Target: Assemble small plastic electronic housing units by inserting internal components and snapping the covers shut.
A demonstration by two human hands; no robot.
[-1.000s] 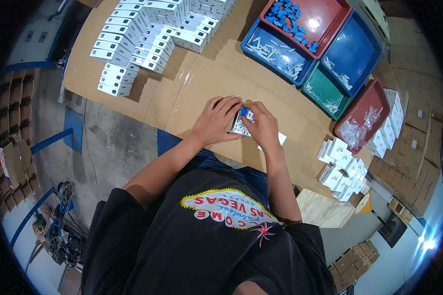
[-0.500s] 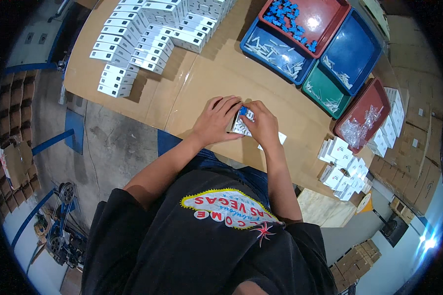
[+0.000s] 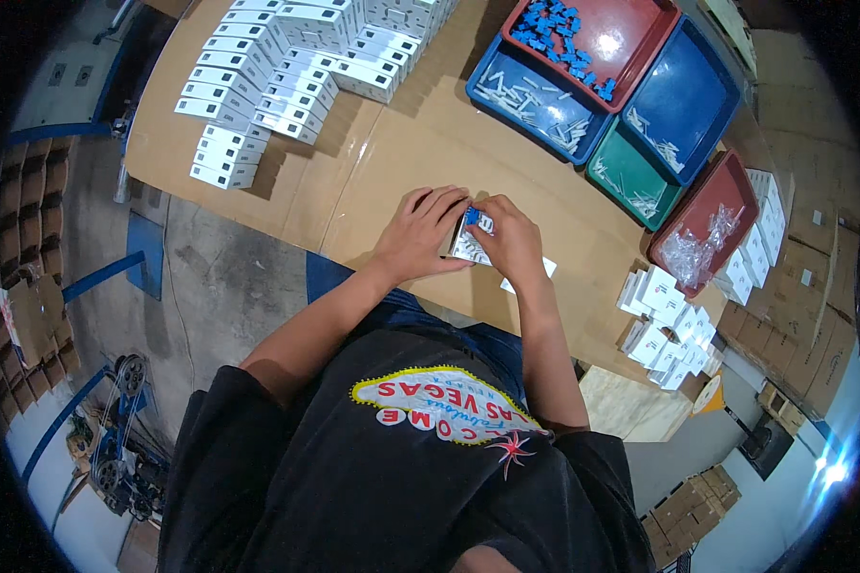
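Note:
A small open white box (image 3: 466, 249) sits on the table in front of me, with a white printed inside. My left hand (image 3: 414, 235) curves around its left side, fingers along the far edge and thumb along the near one. Inside the box, at the far end, shows a small blue plastic piece (image 3: 473, 217). My right hand (image 3: 514, 241) is closed, its fingertips and thumb pinched over that blue piece; the fingers partly hide the contact. Beneath my right wrist lies a flat white card or flap (image 3: 548, 268), partly covered by the wrist.
Rows of stacked white boxes (image 3: 222, 91) stand at the far left. Trays sit at the far right: a red tray (image 3: 630, 48) with blue pieces, blue and green trays with white sticks, and a red tray (image 3: 655, 250) with clear plastic bags. White cartons (image 3: 667, 325) lie near the right edge.
My right hand has shifted very slightly over the box, and its wrist now covers a little more of the white card. My left hand stays in place.

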